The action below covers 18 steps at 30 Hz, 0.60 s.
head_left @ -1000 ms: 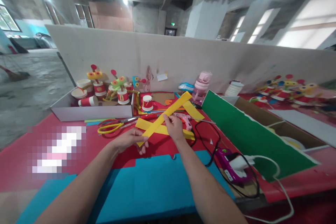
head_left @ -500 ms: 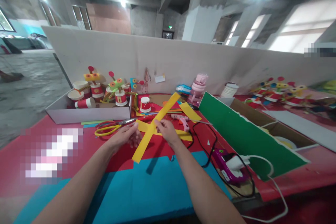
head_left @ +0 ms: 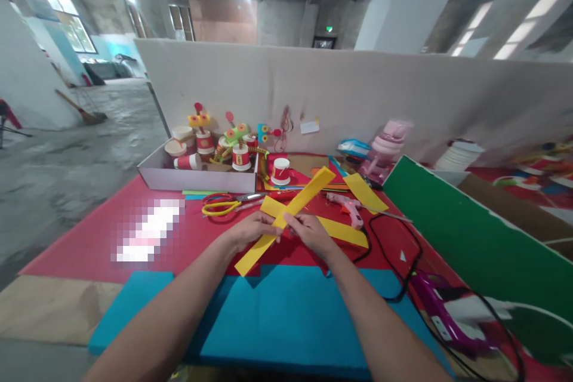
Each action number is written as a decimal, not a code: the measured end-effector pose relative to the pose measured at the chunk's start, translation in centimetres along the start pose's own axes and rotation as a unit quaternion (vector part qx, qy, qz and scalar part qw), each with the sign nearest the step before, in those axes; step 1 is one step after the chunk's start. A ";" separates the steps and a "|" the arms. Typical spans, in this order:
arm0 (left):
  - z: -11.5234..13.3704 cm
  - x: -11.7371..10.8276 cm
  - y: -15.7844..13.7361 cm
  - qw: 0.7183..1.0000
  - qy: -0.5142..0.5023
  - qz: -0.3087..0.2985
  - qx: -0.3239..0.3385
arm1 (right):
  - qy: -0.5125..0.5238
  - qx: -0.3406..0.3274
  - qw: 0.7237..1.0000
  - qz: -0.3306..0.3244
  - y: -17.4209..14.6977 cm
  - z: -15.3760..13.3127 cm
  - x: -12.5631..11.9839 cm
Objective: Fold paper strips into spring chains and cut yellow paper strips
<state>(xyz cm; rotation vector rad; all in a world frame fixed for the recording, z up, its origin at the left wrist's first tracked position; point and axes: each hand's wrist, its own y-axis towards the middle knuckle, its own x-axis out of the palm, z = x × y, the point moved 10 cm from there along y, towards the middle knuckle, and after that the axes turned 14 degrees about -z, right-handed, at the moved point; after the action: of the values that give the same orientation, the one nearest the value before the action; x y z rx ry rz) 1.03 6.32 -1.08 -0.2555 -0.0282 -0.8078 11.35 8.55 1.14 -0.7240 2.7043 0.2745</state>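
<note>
A yellow paper strip [head_left: 307,194] slants up to the right above the table, between my hands. My left hand [head_left: 250,230] is closed on its lower part, thumb and fingers pinching near the middle. My right hand [head_left: 312,234] pinches the strip close beside it, thumb on top. Behind and below lies another yellow strip [head_left: 344,233], partly covered by the right hand and the held strip. Scissors with yellow handles [head_left: 221,209] rest to the left of it. A pink glue gun [head_left: 349,206] lies beyond my right hand, near a third yellow piece [head_left: 364,192].
A white box [head_left: 197,180] holds paper-cup figures at the back left; one red-and-white cup [head_left: 281,172] stands beside it. At the right are a green panel [head_left: 465,239], a purple power strip [head_left: 447,316] and black cables. Blue board [head_left: 290,322] covers the near edge.
My left hand has closed on the yellow strip, where before its fingers were loose beside it. The camera has turned left, so the scene sits further right.
</note>
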 end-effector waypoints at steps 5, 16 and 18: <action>-0.4 0.8 0.0 0.998 -0.034 -0.048 -0.021 | 0.032 0.021 0.994 0.098 -0.8 1.2 -4.2; -0.4 1.7 -0.3 0.987 -0.060 -0.144 -0.026 | 0.064 -0.034 0.962 0.264 -2.7 2.2 -10.2; -0.3 1.7 -0.4 0.987 -0.059 -0.149 -0.026 | 0.070 -0.042 0.956 0.283 -3.0 2.3 -10.5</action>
<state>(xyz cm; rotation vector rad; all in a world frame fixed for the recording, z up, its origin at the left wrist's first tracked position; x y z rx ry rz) 1.86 4.80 -1.03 -0.3534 -0.1609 -1.0908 22.03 11.34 2.51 0.0365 2.9979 0.4872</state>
